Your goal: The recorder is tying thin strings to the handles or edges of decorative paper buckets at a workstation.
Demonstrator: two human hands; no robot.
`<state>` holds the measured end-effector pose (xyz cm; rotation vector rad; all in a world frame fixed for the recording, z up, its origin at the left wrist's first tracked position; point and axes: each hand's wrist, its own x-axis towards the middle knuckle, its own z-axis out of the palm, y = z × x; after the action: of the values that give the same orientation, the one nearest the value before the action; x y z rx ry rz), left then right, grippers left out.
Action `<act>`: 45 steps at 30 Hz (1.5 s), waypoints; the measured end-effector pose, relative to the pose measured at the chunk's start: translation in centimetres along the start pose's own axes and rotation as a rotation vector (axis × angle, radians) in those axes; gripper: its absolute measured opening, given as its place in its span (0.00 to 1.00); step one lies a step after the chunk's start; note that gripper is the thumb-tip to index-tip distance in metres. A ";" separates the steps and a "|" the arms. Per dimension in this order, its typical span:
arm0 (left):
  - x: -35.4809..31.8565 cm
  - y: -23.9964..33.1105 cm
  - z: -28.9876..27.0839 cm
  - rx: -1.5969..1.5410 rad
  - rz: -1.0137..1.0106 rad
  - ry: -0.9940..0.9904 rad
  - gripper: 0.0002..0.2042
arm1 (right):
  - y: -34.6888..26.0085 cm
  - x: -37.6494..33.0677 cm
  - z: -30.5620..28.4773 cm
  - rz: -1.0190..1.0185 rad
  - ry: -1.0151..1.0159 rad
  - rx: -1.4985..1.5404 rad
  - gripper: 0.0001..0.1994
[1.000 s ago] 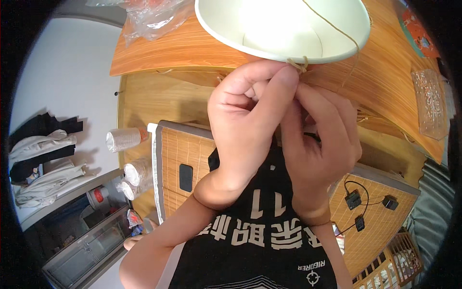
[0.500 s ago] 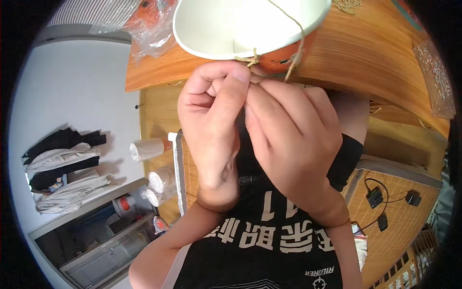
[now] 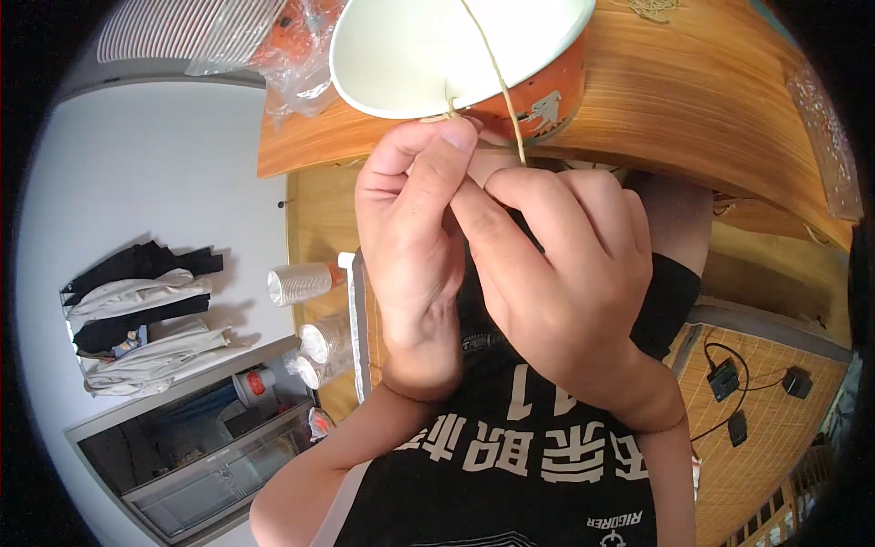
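Observation:
At the table's near edge stands a paper bucket (image 3: 567, 80), white inside and orange with a printed picture outside. A tan string (image 3: 503, 87) crosses its mouth and drops over the near rim, its lower end passing behind my right hand. More of this string is knotted at the rim. My left hand (image 3: 410, 205) is closed, thumb and forefinger pinching the string just below that knot. Close beside it, my right hand (image 3: 570, 264) is closed too, its fingertips meeting near the left fingers. The piece of string between them is mostly hidden by my fingers.
A bundle of tan string (image 3: 654, 9) lies on the wooden table (image 3: 684, 82). Clear plastic wrapping (image 3: 305, 87) is at the table's left end, a clear bag (image 3: 823, 137) at its right. Wrapped stacks of cups (image 3: 301, 284) stand lower left. Adapters with cables (image 3: 723, 378) rest on a woven mat.
The bucket has shifted left in view, showing more of its orange side. My right hand's fingers have drawn slightly down and apart from the knot, while my left keeps its pinch.

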<state>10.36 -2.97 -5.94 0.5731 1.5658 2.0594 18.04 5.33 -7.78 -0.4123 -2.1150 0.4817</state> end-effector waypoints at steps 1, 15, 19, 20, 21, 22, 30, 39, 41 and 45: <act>0.0 -0.2 -0.2 -0.003 -0.005 -0.001 0.07 | 0.1 -0.1 0.1 -0.013 0.000 -0.006 0.11; 2.5 0.3 -1.3 -0.132 -0.034 0.083 0.01 | -0.3 -0.4 -0.7 -0.078 -0.062 -0.046 0.10; 2.5 1.1 -0.6 -0.002 -0.122 0.024 0.08 | 0.7 0.2 -0.6 -0.146 0.023 -0.127 0.12; 2.5 1.3 -1.5 0.088 -0.090 -0.031 0.09 | 0.7 0.6 -1.1 -0.160 0.013 -0.141 0.12; 2.4 1.7 -2.7 0.190 -0.047 -0.078 0.10 | 0.4 1.2 -1.7 -0.106 -0.020 -0.096 0.11; 2.4 1.8 -3.2 0.320 0.059 -0.017 0.10 | 0.3 1.6 -2.2 -0.047 -0.060 -0.068 0.11; 6.9 4.7 -6.6 1.042 0.873 -0.139 0.17 | 2.5 7.1 -6.3 -0.168 -0.101 -0.162 0.14; 11.9 5.7 -5.8 1.169 0.858 -0.608 0.15 | 7.9 16.5 -6.0 -0.631 -0.455 -0.027 0.07; 12.6 6.1 -6.0 1.132 0.890 -0.655 0.13 | 8.8 17.9 -7.1 -0.637 -0.467 -0.089 0.07; 13.2 7.7 -5.7 1.061 0.853 -0.741 0.07 | 11.4 20.0 -10.6 -0.844 -0.494 -0.365 0.07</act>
<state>-4.48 -1.09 0.57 2.3611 1.9418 0.9179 17.38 26.38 6.27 0.4594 -2.6003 -0.3355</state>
